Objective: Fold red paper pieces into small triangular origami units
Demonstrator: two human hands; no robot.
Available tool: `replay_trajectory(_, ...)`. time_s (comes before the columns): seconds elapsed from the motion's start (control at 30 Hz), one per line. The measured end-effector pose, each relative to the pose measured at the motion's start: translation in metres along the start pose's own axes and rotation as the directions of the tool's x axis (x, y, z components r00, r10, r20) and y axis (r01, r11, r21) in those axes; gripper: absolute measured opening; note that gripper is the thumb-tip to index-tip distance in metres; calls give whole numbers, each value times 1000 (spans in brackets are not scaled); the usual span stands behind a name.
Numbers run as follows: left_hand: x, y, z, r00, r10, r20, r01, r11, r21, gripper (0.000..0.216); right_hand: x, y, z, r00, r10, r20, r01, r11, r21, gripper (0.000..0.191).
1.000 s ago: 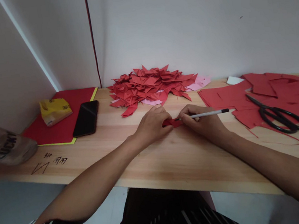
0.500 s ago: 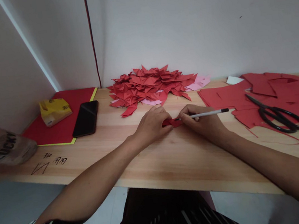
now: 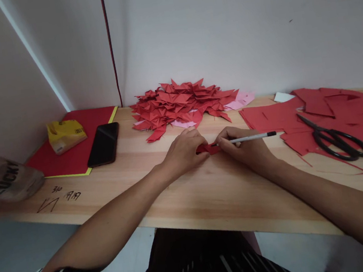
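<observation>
Between my hands, low over the wooden table, is a small folded red paper piece (image 3: pixel 213 149). My left hand (image 3: pixel 187 148) is closed on its left end, with the fingertips curled around it. My right hand (image 3: pixel 236 144) grips a white pen with a black end (image 3: pixel 252 137). The pen lies nearly level, its black end pointing right and its tip at the red paper. The fingers of my right hand hide part of the paper's right side. Just behind my hands rises a heap of folded red paper pieces (image 3: pixel 179 100), with some pink paper among them.
Black-handled scissors (image 3: pixel 335 139) rest on red paper sheets (image 3: pixel 273 116) at the right. To the left are a black phone (image 3: pixel 104 144), a yellow packet (image 3: pixel 66 135) on a red sheet (image 3: pixel 45 159), and a bag marked LUCKY (image 3: pixel 12 178). A wall stands behind the table (image 3: pixel 191 202).
</observation>
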State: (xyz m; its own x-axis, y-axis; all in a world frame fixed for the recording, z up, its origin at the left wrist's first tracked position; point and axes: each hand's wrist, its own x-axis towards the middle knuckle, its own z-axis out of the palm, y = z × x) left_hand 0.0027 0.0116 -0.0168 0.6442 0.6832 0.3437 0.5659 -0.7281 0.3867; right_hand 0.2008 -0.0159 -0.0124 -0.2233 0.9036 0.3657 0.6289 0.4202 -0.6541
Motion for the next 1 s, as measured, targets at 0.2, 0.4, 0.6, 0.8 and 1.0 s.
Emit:
replay_trajectory(0.2, 0, 0, 0, 1000, -6, 2, 6, 1000, 4, 7, 0, 1, 0, 1000, -3, -5, 3, 1000, -1, 15)
replay_trajectory(0.4, 0, -1, 1, 1000, 0, 0, 0, 1000, 3, 8, -1, 2, 0, 1000, -5, 3, 5, 1000, 1, 14)
replay_trajectory(0.6, 0, -1, 1, 1000, -4, 8, 3, 1000, 7, 7, -1, 1, 0, 1000, 4, -4, -4, 1000, -20, 14)
replay_trajectory(0.8, 0, 0, 0, 1000, -7, 8, 7, 1000, 9, 7, 0, 0, 0, 1000, 6, -4, -6, 1000, 0, 15)
replay_trajectory(1.0, 0, 0, 1, 1000, -6, -2, 6, 1000, 14, 6, 0, 0, 0, 1000, -6, -8, 6, 1000, 1, 15)
